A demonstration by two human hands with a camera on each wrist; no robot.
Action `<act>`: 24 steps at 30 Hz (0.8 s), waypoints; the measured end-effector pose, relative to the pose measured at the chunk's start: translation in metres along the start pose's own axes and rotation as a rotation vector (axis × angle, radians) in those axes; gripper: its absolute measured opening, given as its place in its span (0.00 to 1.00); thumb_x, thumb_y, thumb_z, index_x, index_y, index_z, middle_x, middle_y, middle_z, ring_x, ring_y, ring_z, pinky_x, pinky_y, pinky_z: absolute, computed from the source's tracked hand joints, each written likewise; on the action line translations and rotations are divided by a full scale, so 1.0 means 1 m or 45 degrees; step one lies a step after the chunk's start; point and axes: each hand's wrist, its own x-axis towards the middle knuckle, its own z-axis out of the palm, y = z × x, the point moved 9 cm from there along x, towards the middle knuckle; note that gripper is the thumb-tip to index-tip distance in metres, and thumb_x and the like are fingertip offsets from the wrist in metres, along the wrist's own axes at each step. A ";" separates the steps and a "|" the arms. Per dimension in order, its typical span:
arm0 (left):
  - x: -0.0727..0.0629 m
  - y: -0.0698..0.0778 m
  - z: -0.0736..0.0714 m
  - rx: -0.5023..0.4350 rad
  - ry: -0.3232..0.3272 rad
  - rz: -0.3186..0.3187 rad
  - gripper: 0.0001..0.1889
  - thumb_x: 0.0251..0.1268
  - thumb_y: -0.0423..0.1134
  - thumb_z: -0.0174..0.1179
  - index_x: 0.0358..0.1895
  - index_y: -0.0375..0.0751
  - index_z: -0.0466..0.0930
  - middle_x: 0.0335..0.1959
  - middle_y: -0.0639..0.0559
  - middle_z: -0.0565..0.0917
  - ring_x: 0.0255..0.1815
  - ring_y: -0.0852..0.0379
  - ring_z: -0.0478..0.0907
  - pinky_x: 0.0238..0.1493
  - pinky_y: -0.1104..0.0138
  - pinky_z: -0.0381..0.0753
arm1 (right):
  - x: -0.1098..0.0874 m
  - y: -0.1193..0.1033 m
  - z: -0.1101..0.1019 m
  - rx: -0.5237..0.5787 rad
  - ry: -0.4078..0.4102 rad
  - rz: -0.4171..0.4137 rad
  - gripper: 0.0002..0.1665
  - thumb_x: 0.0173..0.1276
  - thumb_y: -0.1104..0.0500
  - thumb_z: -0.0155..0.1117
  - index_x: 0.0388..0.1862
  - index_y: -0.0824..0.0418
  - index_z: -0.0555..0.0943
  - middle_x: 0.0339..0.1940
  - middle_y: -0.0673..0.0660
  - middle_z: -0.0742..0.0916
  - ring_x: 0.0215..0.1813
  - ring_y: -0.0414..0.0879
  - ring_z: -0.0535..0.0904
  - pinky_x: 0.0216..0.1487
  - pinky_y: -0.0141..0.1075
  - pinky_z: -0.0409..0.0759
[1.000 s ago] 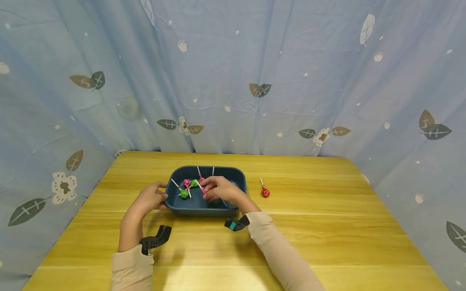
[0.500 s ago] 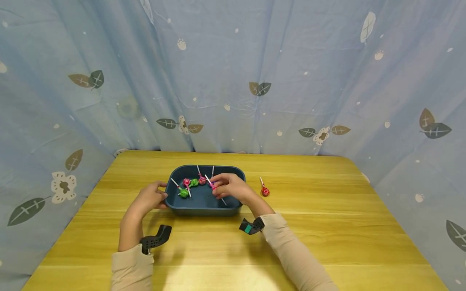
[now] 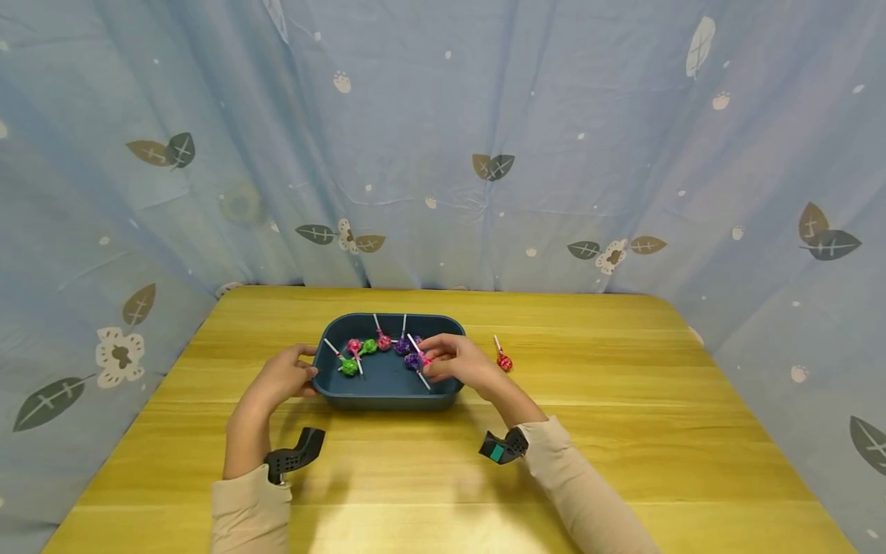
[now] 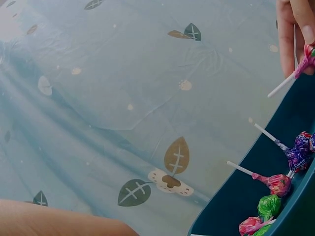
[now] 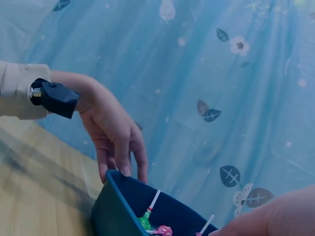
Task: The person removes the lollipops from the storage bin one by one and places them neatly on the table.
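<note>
Thumb and fingers of my right hand (image 3: 462, 362) pinch a pink-wrapped lollipop (image 3: 426, 359) over the right part of the dark blue bin (image 3: 388, 402). Its white stick slants up toward the bin's back left; I cannot tell whether it touches anything inside. I hold the bin's left end with my left hand (image 3: 282, 375), its fingers and thumb bent around the edge there.

Within the bin, a purple lollipop (image 3: 413, 362) lies just beside the one I pinch, its stick pointing to the bin's front right. Another purple lollipop (image 3: 403, 346) sits near the back wall, stick leaning up against that wall, with a reddish-pink lollipop (image 3: 384, 343) to its left. Farther toward the bin's left end, I see a green lollipop (image 3: 370, 347) close by a small pink lollipop (image 3: 355, 346), and a second green lollipop (image 3: 350, 368) nearer the front left.

Outside, to the right of the bin and apart from it, a red lollipop (image 3: 504, 362) lies on the wooden table (image 3: 623, 438). A blue leaf-patterned curtain (image 3: 415, 154) hangs behind the bin.
</note>
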 end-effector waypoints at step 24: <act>0.001 -0.001 0.000 -0.004 -0.006 -0.003 0.23 0.73 0.27 0.47 0.67 0.21 0.57 0.52 0.23 0.74 0.35 0.49 0.82 0.39 0.57 0.84 | -0.033 0.008 -0.041 0.017 0.159 -0.017 0.23 0.67 0.67 0.61 0.60 0.72 0.73 0.52 0.73 0.78 0.50 0.65 0.78 0.54 0.54 0.77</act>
